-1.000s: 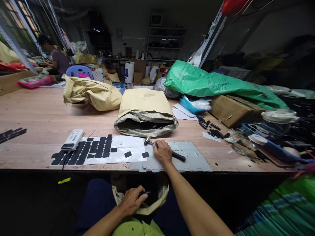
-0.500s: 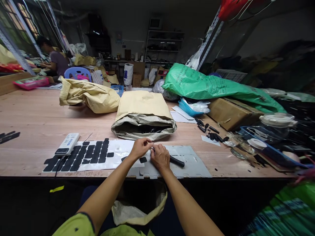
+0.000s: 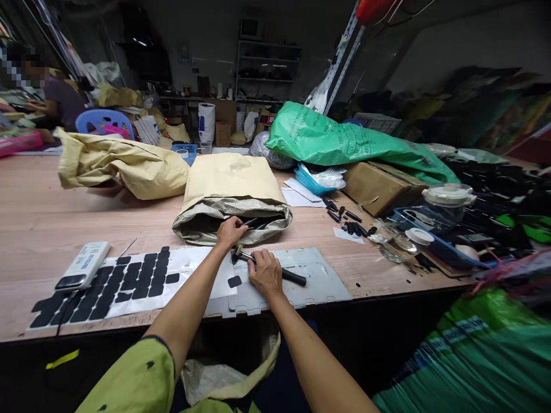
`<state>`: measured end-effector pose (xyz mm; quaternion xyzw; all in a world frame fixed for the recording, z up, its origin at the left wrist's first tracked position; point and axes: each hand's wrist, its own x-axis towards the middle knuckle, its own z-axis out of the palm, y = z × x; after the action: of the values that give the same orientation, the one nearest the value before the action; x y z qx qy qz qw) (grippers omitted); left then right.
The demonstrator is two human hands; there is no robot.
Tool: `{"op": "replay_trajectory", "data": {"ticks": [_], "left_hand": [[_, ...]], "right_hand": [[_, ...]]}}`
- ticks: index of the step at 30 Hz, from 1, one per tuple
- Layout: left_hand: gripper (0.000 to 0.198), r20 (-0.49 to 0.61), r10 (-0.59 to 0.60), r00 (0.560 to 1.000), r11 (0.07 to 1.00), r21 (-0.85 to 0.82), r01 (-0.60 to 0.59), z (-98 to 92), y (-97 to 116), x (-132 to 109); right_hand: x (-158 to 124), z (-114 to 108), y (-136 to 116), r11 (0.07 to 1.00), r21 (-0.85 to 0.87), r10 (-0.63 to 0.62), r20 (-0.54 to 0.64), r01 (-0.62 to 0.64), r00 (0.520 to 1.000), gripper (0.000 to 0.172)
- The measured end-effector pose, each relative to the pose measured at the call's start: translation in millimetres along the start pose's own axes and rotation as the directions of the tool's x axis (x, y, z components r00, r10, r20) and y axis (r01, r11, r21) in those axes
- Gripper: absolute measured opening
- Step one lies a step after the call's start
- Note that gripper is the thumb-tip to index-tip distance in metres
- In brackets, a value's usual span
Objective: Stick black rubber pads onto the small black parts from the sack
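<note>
My left hand [image 3: 231, 232] is at the mouth of the tan paper-faced sack [image 3: 235, 180], its fingers closed at one end of a slim black piece [image 3: 250, 222]. More dark pieces lie inside the sack, mostly hidden. My right hand [image 3: 267, 274] is closed round the middle of a small hammer with a black handle [image 3: 294, 277]. The hammer's head [image 3: 236, 253] points left, just below my left wrist. Beneath it is a grey board [image 3: 318, 264]. A single black rounded patch [image 3: 235, 281] lies left of my right hand, near a white sheet [image 3: 196, 261] with rows of similar patches.
A white device [image 3: 84, 265] rests on the sheet's left part. Another tan sack [image 3: 129, 166] lies behind left. At the right are loose black pieces [image 3: 355, 228], a cardboard box [image 3: 381, 186], a green sack [image 3: 340, 137] and a lidded jar [image 3: 447, 201]. Someone sits far left.
My left hand has gone from beside my right hand forward to the sack's mouth. The hammer's head has come into sight. The whole view has shifted to the right.
</note>
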<state>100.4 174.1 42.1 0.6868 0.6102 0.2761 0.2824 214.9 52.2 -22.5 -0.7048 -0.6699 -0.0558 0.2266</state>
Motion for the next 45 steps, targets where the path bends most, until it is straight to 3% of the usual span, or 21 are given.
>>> {"op": "replay_trajectory", "data": {"ticks": [3, 5, 8, 11, 15, 19, 23, 26, 30, 36, 45], "left_hand": [[0.017, -0.073, 0.094, 0.993, 0.980, -0.171, -0.105, -28.4, -31.5, -39.5], [0.020, -0.098, 0.122, 0.988, 0.971, -0.196, -0.139, -44.0, -56.3, -71.1], [0.020, -0.053, 0.094, 0.994, 0.989, -0.110, -0.099, -54.3, -86.3, -111.8], [0.019, 0.019, 0.132, 0.991, 0.990, 0.040, -0.133, -51.1, -98.8, -132.3], [0.020, 0.061, 0.143, 0.988, 0.975, 0.165, -0.152, -45.4, -97.6, -133.7], [0.021, 0.082, 0.118, 0.990, 0.977, 0.167, -0.130, -46.5, -95.4, -131.4], [0.021, 0.086, 0.105, 0.991, 0.984, 0.136, -0.116, -46.8, -96.3, -133.0], [0.020, 0.083, 0.104, 0.991, 0.986, 0.124, -0.113, -45.5, -97.4, -133.2], [0.020, 0.096, 0.098, 0.991, 0.984, 0.142, -0.111, -44.9, -98.1, -132.1], [0.017, 0.098, 0.090, 0.991, 0.980, 0.170, -0.106, -44.4, -98.3, -131.9], [0.019, 0.063, 0.103, 0.993, 0.987, 0.120, -0.110, -42.4, -100.7, -133.1]], "right_hand": [[0.0, 0.2, -0.1, 1.000, 0.001, -0.004, -0.002, 0.004, 1.000, 0.010], [0.1, 0.7, 0.3, 1.000, 0.004, -0.007, 0.003, 0.007, 1.000, 0.011], [0.2, 1.5, 2.0, 1.000, 0.009, -0.011, 0.018, 0.011, 1.000, 0.013], [0.8, -0.2, 3.5, 1.000, 0.024, -0.009, 0.037, 0.008, 0.999, 0.017], [0.0, -13.8, -2.9, 0.996, 0.091, -0.010, 0.021, 0.008, 1.000, 0.024], [-10.7, -35.5, -22.0, 0.955, 0.295, 0.036, -0.063, -0.016, 0.997, 0.031], [-30.9, -44.5, -40.8, 0.907, 0.420, 0.005, -0.002, -0.004, 1.000, 0.033], [-43.9, -44.2, -49.7, 0.908, 0.419, -0.017, 0.052, -0.007, 0.998, 0.033], [-52.9, -44.3, -60.1, 0.910, 0.414, -0.023, 0.013, 0.016, 1.000, 0.034], [-59.1, -35.2, -68.1, 0.967, 0.238, -0.100, 0.031, 0.089, 0.995, 0.034], [-59.2, -41.0, -61.9, 0.961, 0.275, 0.004, -0.015, 0.001, 1.000, 0.035]]}}
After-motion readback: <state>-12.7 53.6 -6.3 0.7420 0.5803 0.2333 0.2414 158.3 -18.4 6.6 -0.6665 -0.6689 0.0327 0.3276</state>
